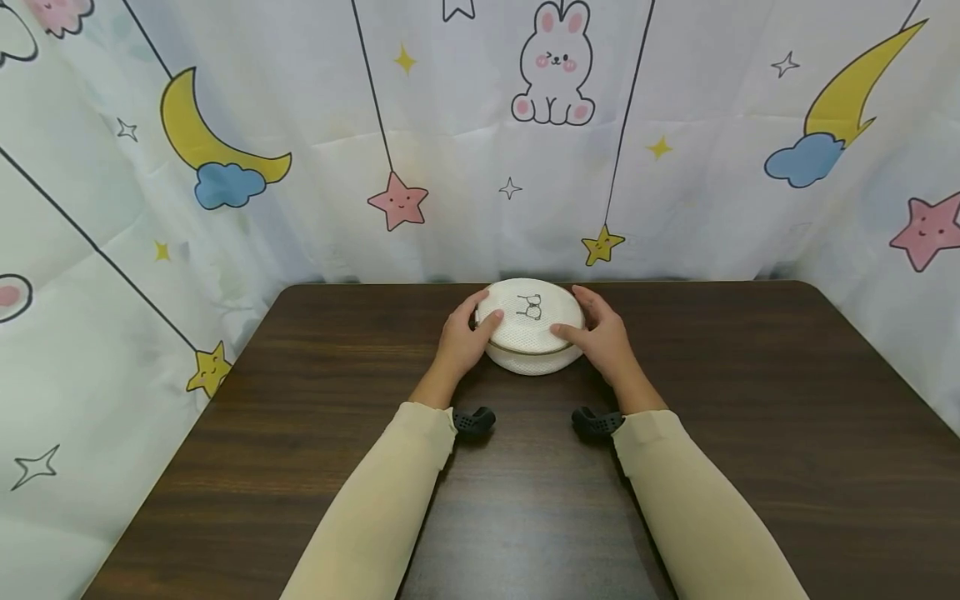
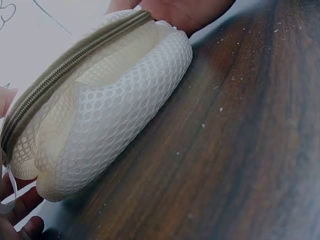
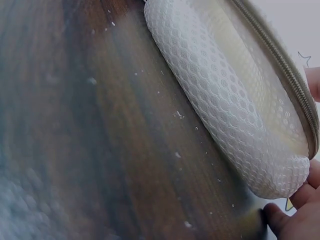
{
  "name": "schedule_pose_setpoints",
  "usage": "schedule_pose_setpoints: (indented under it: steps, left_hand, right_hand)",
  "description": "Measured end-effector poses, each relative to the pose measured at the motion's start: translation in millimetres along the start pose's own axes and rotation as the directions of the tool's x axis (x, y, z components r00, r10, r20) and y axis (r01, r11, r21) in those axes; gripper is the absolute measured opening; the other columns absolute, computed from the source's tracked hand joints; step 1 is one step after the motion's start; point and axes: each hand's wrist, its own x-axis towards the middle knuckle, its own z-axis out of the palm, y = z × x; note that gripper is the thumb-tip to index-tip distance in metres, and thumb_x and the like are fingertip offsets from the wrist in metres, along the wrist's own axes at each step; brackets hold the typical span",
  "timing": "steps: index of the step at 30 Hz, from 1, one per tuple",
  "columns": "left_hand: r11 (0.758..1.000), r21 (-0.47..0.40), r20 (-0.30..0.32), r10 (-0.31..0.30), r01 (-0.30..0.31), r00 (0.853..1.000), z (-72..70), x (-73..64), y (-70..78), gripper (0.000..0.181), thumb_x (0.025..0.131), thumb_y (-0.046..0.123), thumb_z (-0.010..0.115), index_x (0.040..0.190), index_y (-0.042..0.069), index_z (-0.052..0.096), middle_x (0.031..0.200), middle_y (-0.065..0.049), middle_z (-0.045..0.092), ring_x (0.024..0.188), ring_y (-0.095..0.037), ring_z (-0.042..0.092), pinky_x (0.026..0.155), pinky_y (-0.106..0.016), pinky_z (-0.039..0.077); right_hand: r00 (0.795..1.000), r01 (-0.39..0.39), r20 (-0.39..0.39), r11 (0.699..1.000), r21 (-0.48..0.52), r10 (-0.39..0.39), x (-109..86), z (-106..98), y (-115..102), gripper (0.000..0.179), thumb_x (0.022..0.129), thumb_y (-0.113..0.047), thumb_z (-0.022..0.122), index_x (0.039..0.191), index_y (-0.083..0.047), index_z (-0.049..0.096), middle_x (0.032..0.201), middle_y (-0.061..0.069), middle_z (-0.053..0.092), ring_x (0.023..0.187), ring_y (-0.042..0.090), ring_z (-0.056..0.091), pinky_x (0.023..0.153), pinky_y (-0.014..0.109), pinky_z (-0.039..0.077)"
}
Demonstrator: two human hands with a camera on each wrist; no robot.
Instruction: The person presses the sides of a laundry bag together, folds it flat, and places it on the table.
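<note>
A round white mesh laundry bag with a small black bra drawing on top sits near the table's far edge. My left hand grips its left side, thumb on the top and fingers around the edge. On the opposite side my right hand holds it the same way. A tan zipper runs around the upper rim and looks closed along the part shown. Through the mesh wall in the right wrist view, a cream-coloured inner layer shows. The bag's underside is hidden.
The dark wood-grain table reaches back to a white curtain printed with moons, stars and a rabbit. Pale specks lie on the tabletop around the bag. A dark wrist device shows at each cuff.
</note>
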Motion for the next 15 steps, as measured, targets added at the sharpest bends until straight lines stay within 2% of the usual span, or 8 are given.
schedule_pose_setpoints:
  steps: [4, 8, 12, 15]
  left_hand:
    - [1.0, 0.021, -0.008, 0.01, -0.009, 1.0, 1.1, 0.8, -1.1, 0.059, 0.096, 0.05, 0.058, 0.147, 0.023, 0.046, 0.151, -0.003, 0.046, 0.14, -0.02, 0.041, 0.114, -0.041, 0.036]
    - [0.998, 0.056, -0.008, 0.024, -0.023, 1.0, 2.3, 0.9, -0.5, 0.064, 0.093, 0.05, 0.062, 0.147, 0.019, 0.047, 0.15, -0.008, 0.043, 0.139, -0.025, 0.041, 0.114, -0.044, 0.034]
    - [0.995, 0.071, -0.01, 0.07, -0.069, 0.998, 3.6, 0.5, 1.4, 0.064, 0.091, 0.046, 0.065, 0.145, 0.014, 0.049, 0.157, -0.008, 0.033, 0.144, -0.03, 0.032, 0.116, -0.049, 0.03]
    - [0.985, 0.115, 0.021, 0.125, -0.126, 0.992, 4.6, 0.2, 2.2, 0.066, 0.092, 0.045, 0.063, 0.148, 0.016, 0.045, 0.163, -0.006, 0.023, 0.149, -0.03, 0.021, 0.116, -0.053, 0.027]
  right_hand:
    - [1.0, -0.007, 0.0, 1.0, 0.002, 0.007, 6.8, -0.1, 12.4, 0.08, 0.086, -0.023, 0.077, 0.154, -0.013, 0.034, 0.158, 0.013, 0.035, 0.145, 0.029, 0.033, 0.115, 0.049, 0.032]
    - [1.0, -0.001, -0.014, 0.998, -0.057, 0.001, 14.0, 0.0, 27.7, 0.078, 0.087, -0.033, 0.075, 0.153, -0.018, 0.037, 0.159, 0.007, 0.033, 0.143, 0.029, 0.036, 0.112, 0.05, 0.036]
    - [1.0, 0.017, 0.003, 0.995, -0.102, -0.017, 16.0, -0.4, 33.1, 0.073, 0.089, -0.035, 0.072, 0.152, -0.022, 0.039, 0.164, 0.001, 0.019, 0.15, 0.03, 0.022, 0.116, 0.053, 0.027]
    - [0.999, 0.018, 0.041, 0.992, -0.121, -0.013, 17.3, -0.7, 34.5, 0.07, 0.089, -0.037, 0.071, 0.152, -0.024, 0.041, 0.166, -0.003, 0.011, 0.153, 0.027, 0.009, 0.12, 0.054, 0.018]
